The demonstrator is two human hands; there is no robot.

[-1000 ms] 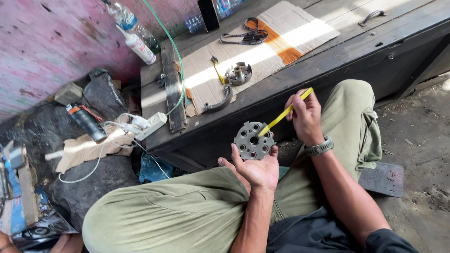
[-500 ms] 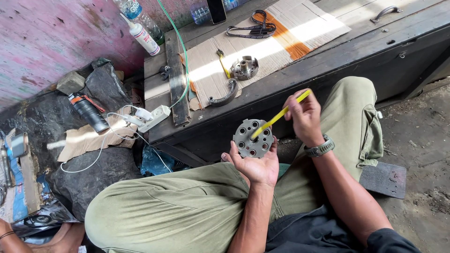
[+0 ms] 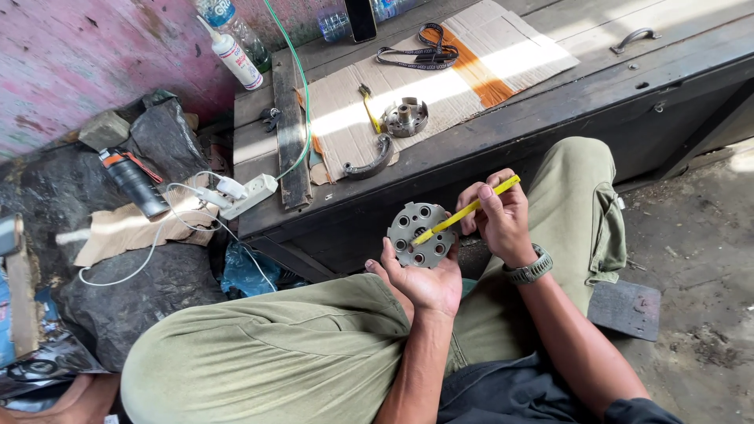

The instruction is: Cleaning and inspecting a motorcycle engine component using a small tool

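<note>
- Centrally, a round grey metal disc (image 3: 420, 234) with a ring of holes is held upright in the left hand (image 3: 426, 281), cupped from below over the person's lap, just in front of the near edge of the dark wooden bench (image 3: 550, 86).
- A thin yellow stick (image 3: 465, 211) is pinched in the closed fingers of the right hand (image 3: 496, 217); its lower tip is laid against the face of the disc.
- A grey wristwatch (image 3: 528, 271) is worn on the right wrist.
- A sheet of cardboard (image 3: 471, 63) is spread across the bench top, and a small round metal hub (image 3: 405, 116) and a curved brake shoe (image 3: 369, 161) are set near its left end.
- A black strap (image 3: 416, 55) is laid toward the far edge of the cardboard, and a white squeeze bottle (image 3: 233, 56) is stood at the far left corner of the bench.
- A white power strip (image 3: 250, 194) is rested at the left near corner, with white cords trailing off over black plastic sheeting (image 3: 133, 290).
- A metal handle (image 3: 635, 36) is fixed at the right end of the bench top.
- Nothing is placed between the hands and the bench edge; the disc is partly covered by the stick only.
</note>
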